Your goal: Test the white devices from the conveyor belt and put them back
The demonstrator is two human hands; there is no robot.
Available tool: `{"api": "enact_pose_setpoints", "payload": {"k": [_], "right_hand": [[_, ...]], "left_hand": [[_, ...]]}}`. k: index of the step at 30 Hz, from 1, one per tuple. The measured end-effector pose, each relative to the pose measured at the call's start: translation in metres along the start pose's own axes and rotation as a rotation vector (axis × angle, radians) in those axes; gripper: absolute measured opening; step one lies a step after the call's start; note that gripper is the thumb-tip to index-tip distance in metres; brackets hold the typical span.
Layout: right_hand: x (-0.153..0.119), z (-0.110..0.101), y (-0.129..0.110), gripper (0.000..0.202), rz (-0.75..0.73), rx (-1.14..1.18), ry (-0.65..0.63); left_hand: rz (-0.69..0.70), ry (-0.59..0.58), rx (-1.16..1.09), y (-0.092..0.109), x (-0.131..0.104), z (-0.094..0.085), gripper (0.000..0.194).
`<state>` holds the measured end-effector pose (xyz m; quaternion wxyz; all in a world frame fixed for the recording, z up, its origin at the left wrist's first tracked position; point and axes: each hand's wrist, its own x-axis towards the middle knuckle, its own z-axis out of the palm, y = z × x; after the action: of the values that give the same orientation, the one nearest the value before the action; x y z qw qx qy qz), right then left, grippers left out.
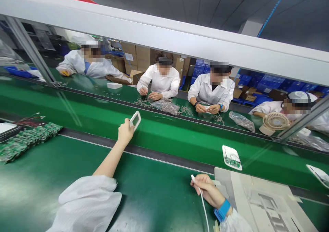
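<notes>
My left hand (125, 132) is stretched out over the green conveyor belt, its fingers closed on a white device with a framed window (136, 121). Down at the right, my right hand (205, 187) pinches a white cable (203, 203) just behind its plug, which points up and left. The cable hangs down past the bottom edge of the view. A blue wristband (222, 210) circles my right wrist. On the belt beyond that hand lies a white casing with a green circuit board (232, 157) and a thin wire in it.
Stacked green circuit boards (28, 141) lie at the left of the green table (151, 191). A board with a taped sheet (259, 197) is at the right; another white casing (318, 175) lies past it. Across the belt, several people sit near bags of small parts (167, 107) and a fan (276, 121).
</notes>
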<state>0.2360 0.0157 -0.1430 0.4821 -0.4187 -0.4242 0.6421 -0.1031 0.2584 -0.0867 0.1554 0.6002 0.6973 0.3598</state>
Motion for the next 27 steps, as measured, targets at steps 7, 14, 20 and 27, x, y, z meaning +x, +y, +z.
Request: {"api": "enact_pose_setpoints", "payload": {"k": [7,14,20,27], "right_hand": [[-0.001,0.015,0.006,0.020,-0.131,-0.062,0.288],[-0.008,0.027,0.007,0.025,-0.194,-0.264,0.393],[-0.007,0.027,0.010,0.028,-0.174,-0.363,0.361],[-0.002,0.026,0.015,0.030,-0.162,-0.422,0.300]], "left_hand": [[-0.077,-0.471,-0.627,0.057,-0.098,0.038,0.025],[-0.178,-1.080,-1.254,0.063,-0.193,0.068,0.051],[-0.160,-1.087,-1.259,0.062,-0.185,0.067,0.048],[-0.122,-1.128,-1.212,0.061,-0.190,0.070,0.047]]}}
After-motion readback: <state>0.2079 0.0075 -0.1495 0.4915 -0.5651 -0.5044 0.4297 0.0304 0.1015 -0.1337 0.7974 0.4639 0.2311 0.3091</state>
